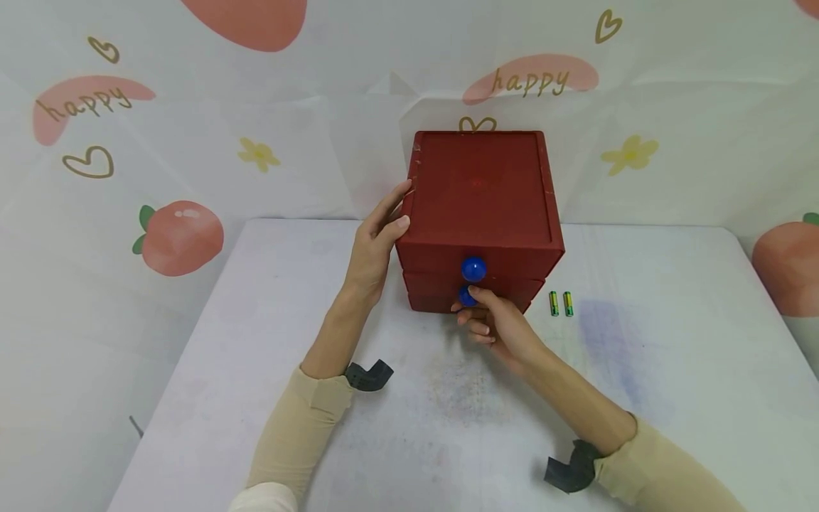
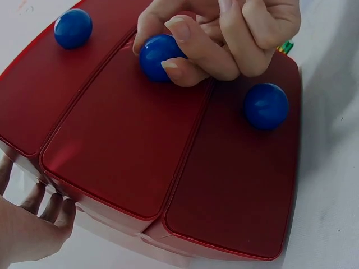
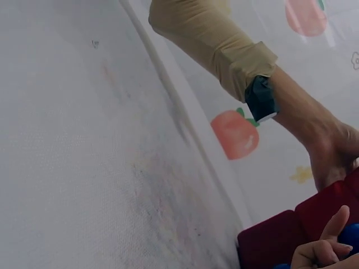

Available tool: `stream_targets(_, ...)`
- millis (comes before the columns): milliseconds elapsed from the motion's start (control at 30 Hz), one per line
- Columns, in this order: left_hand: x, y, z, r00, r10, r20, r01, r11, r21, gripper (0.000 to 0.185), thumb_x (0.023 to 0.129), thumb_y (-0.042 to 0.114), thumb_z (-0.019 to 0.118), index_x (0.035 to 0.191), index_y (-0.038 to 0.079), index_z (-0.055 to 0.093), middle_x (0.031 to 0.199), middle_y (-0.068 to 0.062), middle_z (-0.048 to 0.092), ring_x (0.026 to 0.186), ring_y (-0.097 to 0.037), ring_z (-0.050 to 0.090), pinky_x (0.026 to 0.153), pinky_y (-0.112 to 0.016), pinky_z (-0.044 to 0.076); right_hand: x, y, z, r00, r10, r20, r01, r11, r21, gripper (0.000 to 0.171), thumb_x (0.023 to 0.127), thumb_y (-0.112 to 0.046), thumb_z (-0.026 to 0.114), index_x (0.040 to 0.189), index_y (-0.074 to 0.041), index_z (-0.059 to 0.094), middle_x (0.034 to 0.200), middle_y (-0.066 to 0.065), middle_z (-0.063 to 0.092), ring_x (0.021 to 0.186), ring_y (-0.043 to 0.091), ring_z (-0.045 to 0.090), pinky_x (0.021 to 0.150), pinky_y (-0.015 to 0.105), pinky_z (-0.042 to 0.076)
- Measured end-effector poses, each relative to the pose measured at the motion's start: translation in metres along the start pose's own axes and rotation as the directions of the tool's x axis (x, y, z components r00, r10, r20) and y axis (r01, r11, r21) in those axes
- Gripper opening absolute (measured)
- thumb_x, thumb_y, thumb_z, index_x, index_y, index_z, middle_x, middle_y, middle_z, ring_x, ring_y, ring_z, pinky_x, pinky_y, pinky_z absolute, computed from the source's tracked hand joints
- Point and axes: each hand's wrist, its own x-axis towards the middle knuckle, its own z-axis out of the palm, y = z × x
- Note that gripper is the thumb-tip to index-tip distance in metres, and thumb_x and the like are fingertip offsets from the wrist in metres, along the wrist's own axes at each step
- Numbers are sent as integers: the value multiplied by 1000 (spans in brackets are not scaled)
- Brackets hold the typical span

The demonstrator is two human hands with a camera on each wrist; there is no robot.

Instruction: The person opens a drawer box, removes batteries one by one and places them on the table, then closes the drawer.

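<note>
A red box with three stacked drawers (image 1: 476, 188) stands toward the back of the table, a round blue knob on each front. My right hand (image 1: 502, 323) pinches the middle drawer's blue knob (image 2: 152, 56) between thumb and fingers. Above it sits the top knob (image 1: 473, 269); the bottom knob (image 2: 266, 106) shows in the left wrist view. My left hand (image 1: 374, 249) rests against the box's left side, thumb at the upper edge and fingers extended along the wall. All three drawer fronts look flush.
Two small green batteries, a left one (image 1: 554, 304) and a right one (image 1: 568, 304), lie on the white table (image 1: 269, 341) right of the box. A patterned sheet (image 1: 320, 142) hangs behind it. Black mounts, including the right one (image 1: 571, 469), stick out from both wrists.
</note>
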Motion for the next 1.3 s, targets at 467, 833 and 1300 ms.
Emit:
stream_targets(467,-1,1,0,1000,-3,-6,3,1000,22,53,95,22,57,147,16,50,147,0,50,134,-20,45,113,-39,31,-9,6,5,1000,-7,2,7,1000,22,40,102,-35,53,102,4,62,76,2,61,53,6,31,49,18,25)
stream_targets(833,-1,2,0,1000,-7,-12,7,1000,18,52,95,22,56,147,16,50,148,0,49,134,-20,46,114,-38,31,-21,11,6,1000,-12,19,12,1000,3,40,102,-37,53,103,2,64,78,2,60,53,8,31,50,20,26)
stream_targets(1300,-1,1,1,1000,2,-13,-1,999,33,52,95,24,56,147,17,51,147,0,50,134,-20,46,113,-39,31,-33,17,9,999,1,44,-1,1000,4,38,103,-35,51,104,0,65,77,1,60,53,8,32,50,19,27)
